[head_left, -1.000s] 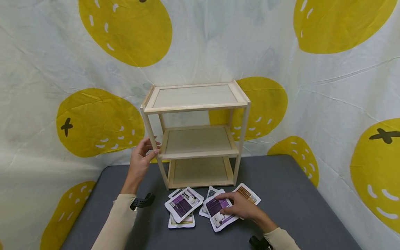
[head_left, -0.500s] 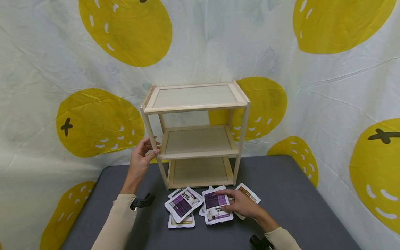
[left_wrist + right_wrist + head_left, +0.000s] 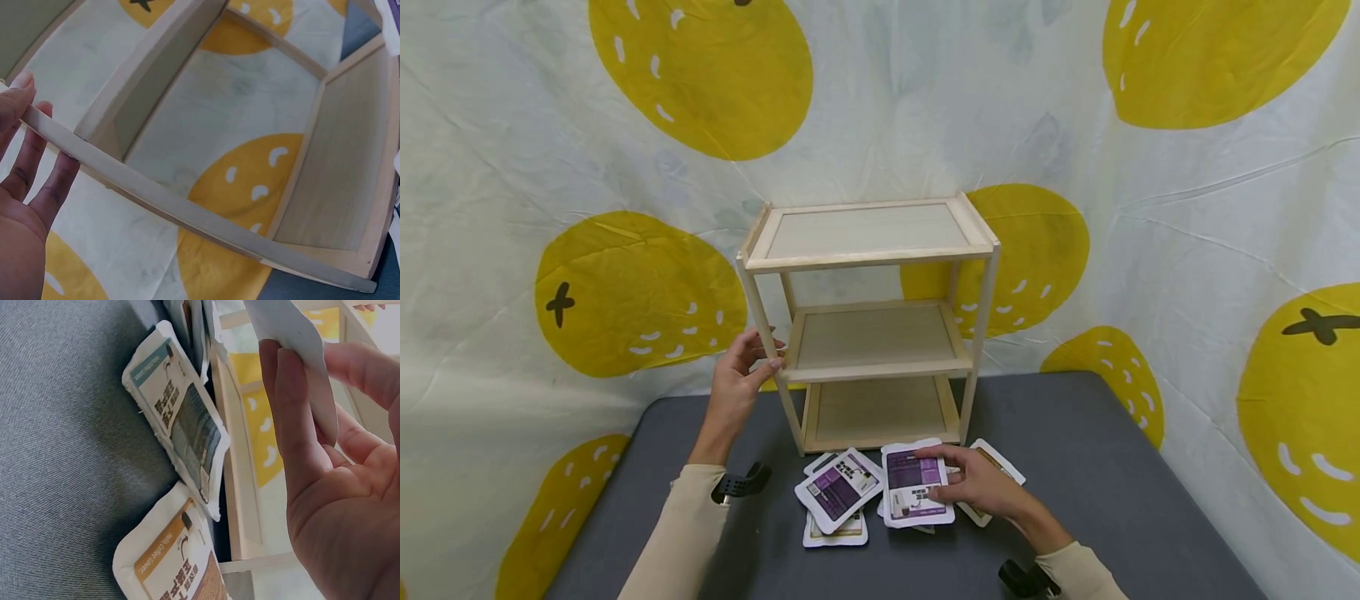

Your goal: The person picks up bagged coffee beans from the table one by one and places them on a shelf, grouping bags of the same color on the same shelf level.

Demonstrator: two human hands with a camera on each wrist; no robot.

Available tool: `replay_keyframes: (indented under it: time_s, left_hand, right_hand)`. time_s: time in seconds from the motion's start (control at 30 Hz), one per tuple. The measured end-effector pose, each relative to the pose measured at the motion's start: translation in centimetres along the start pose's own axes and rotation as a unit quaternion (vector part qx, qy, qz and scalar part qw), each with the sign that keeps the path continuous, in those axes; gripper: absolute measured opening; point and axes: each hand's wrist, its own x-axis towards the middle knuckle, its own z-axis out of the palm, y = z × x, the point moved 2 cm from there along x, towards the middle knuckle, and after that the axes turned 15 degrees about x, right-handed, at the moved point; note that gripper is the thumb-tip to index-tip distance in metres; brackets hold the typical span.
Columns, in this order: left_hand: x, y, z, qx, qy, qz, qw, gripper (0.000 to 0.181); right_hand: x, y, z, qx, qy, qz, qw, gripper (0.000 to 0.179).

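Observation:
My left hand (image 3: 737,387) grips the front left post of a small three-tier wooden shelf (image 3: 880,367), at the height of its middle board. In the left wrist view, thumb and fingers lie on either side of the post (image 3: 156,187). My right hand (image 3: 988,487) pinches a white-edged purple coffee packet (image 3: 912,472) between thumb and fingers, in front of the shelf. Seen edge-on in the right wrist view, this packet (image 3: 319,387) is raised off the table. Below it lie a teal-banded packet (image 3: 187,419) and a brown-banded packet (image 3: 178,562).
Left of the held packet, another purple packet (image 3: 841,492) lies across a yellow-edged packet (image 3: 835,537). The shelf stands on a dark grey table (image 3: 1075,467). Behind hangs a pale cloth (image 3: 880,100) printed with big yellow fruit.
My right hand has lifted the purple packet, turned it from tilted to nearly straight, and shifted it slightly toward the shelf. My left hand has stayed on the post.

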Motion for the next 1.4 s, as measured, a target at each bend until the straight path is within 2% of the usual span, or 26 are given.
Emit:
replay_keyframes:
  time_s: [0.4, 0.67, 1.1, 1.3, 1.4]
  left_hand:
    - [0.0, 0.4, -0.1, 0.015, -0.004, -0.015, 0.9998, 0.049]
    - [-0.4, 3.0, -0.3, 0.015, -0.011, -0.01, 0.9998, 0.045]
    - [-0.3, 3.0, -0.4, 0.01, -0.011, -0.005, 0.9999, 0.046]
    - [-0.4, 3.0, -0.4, 0.011, -0.01, 0.0, 0.9999, 0.046]
    - [-0.4, 3.0, -0.4, 0.01, -0.012, 0.0, 0.9999, 0.046]
  right_hand:
    - [-0.1, -1.6, 0.5, 0.02, -0.006, -0.021, 0.9996, 0.065]
    - [-0.3, -2.9, 1.0, 0.032, 0.008, -0.03, 0.999, 0.071]
    - [-0.7, -5.3, 2.1, 0.029, 0.004, -0.063, 0.9976, 0.067]
    - [-0.9, -6.2, 2.2, 0.028, -0.003, -0.068, 0.9973, 0.053]
    - [-1.0, -6.0, 2.2, 0.046, -0.005, -0.063, 0.9969, 0.049]
